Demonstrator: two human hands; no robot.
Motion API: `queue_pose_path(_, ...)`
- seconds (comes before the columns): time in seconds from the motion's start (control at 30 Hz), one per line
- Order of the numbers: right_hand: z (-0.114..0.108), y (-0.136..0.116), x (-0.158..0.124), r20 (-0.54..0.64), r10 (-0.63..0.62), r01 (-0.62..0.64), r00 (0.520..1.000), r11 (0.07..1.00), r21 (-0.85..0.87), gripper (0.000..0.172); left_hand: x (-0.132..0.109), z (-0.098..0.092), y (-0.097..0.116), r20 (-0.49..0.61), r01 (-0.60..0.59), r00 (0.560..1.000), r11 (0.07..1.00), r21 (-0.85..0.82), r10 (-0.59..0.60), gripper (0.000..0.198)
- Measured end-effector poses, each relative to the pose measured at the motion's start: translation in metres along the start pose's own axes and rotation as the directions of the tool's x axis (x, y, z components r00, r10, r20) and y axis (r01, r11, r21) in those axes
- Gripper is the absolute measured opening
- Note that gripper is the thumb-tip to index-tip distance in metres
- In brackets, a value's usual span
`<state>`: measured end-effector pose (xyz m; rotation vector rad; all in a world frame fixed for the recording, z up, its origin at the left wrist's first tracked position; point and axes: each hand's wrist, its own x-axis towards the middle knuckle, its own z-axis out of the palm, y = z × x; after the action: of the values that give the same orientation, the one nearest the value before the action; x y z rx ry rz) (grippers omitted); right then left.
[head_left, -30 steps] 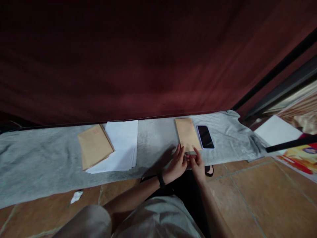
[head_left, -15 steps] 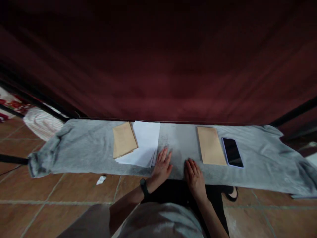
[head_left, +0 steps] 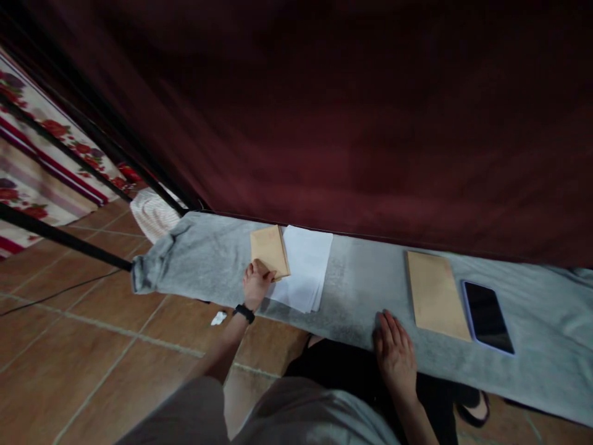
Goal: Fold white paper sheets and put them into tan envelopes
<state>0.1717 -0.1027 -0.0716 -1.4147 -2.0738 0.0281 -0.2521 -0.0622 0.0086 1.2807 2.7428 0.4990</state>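
Observation:
My left hand point(head_left: 257, 284), with a dark band on its wrist, has its fingers and thumb closed on the near edge of a small stack of brown envelopes point(head_left: 269, 247). The stack lies partly over several loose white paper sheets point(head_left: 306, 262). Flat on the grey cloth near its front edge rests my right hand point(head_left: 396, 352), fingers stretched out and holding nothing. To its right lie another brown envelope or stack point(head_left: 437, 293) and a phone with a dark screen and pale purple case point(head_left: 488, 316).
Grey cloth point(head_left: 361, 272) covers the long narrow surface. A dark red curtain point(head_left: 324, 148) hangs behind it. Black poles point(head_left: 60, 233) and floral fabric point(head_left: 50, 133) stand at the left. A crumpled white scrap point(head_left: 218, 318) lies on the tiled floor point(head_left: 115, 371).
My left hand has moved left from beside the white sheets to the brown envelope stack and closed on its near edge. My right hand stays on the cloth. The view has turned left.

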Motion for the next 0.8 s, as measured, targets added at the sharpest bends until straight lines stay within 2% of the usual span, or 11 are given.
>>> queue_pose_path(0.17, 0.000, 0.001, 0.000, 0.005, -0.020, 0.020, 1.000, 0.999, -0.031, 0.050, 0.001, 0.000, -0.003, -0.027, 0.040, 0.999, 0.999, -0.035, -0.041, 0.072)
queue_pose_path(0.27, 0.001, 0.002, 0.000, -0.006, -0.031, 0.030, 1.000, 0.999, -0.045, 0.050, 0.002, -0.005, -0.004, -0.067, 0.126, 0.988, 0.977, -0.173, -0.140, 0.076)
queue_pose_path(0.37, 0.003, 0.003, 0.000, -0.021, -0.046, 0.045, 0.999, 0.998, -0.044, 0.050, 0.006, -0.013, -0.007, -0.095, 0.188, 0.960, 0.858, -0.479, -0.263, 0.071)
queue_pose_path(0.47, 0.003, 0.003, 0.000, -0.033, -0.049, 0.048, 0.998, 0.998, -0.038, 0.050, 0.014, -0.025, -0.007, -0.036, 0.209, 0.946, 0.691, -0.691, -0.323, 0.049)
queue_pose_path(0.53, 0.002, 0.002, 0.000, -0.029, -0.041, 0.040, 0.999, 0.999, -0.024, 0.049, 0.018, -0.033, -0.003, 0.019, 0.210, 0.950, 0.595, -0.776, -0.311, 0.035)
queue_pose_path(0.63, -0.002, 0.001, 0.003, -0.009, 0.007, -0.006, 1.000, 0.999, 0.046, 0.047, 0.014, -0.044, 0.013, 0.101, 0.207, 0.964, 0.461, -0.863, -0.244, 0.037)
queue_pose_path(0.73, -0.007, -0.004, 0.011, 0.033, 0.126, -0.130, 0.991, 0.969, 0.209, 0.045, -0.010, -0.043, 0.046, 0.172, 0.206, 0.977, 0.352, -0.913, -0.127, 0.045)
queue_pose_path(0.8, -0.010, -0.012, 0.020, 0.088, 0.247, -0.262, 0.965, 0.893, 0.366, 0.047, -0.038, -0.034, 0.076, 0.250, 0.228, 0.966, 0.240, -0.944, 0.065, 0.041)
